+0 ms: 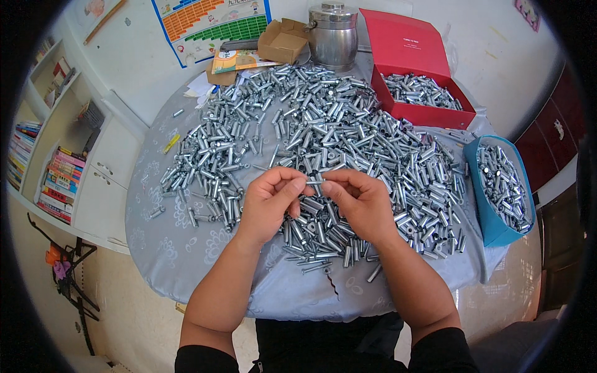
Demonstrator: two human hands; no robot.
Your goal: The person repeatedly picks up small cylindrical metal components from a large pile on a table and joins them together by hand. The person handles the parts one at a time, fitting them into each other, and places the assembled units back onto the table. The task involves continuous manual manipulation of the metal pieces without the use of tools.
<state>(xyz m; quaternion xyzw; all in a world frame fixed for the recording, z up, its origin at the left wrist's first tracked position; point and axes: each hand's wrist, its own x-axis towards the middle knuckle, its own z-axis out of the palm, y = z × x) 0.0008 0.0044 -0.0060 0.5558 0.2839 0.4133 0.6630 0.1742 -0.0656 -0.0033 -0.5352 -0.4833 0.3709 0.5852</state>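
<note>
Between my two hands, above a wide heap of metal fasteners, is a thin silvery bolt [315, 182]. My left hand [272, 202] pinches its left end between thumb and forefinger. The thumb and fingers of my right hand [364, 205] close on its right end; what else they may cover is hidden. Below and around both hands spreads the heap of loose metal sleeves and bolts [336, 137]. Several long thin bolts [316, 261] lie at its near edge.
The heap lies on a round table with a grey patterned cloth [161, 248]. A red box [429, 115] and a teal fabric bin [491, 217], both filled with fasteners, stand on the right. At the back are a steel canister [334, 37] and an open cardboard box [283, 40].
</note>
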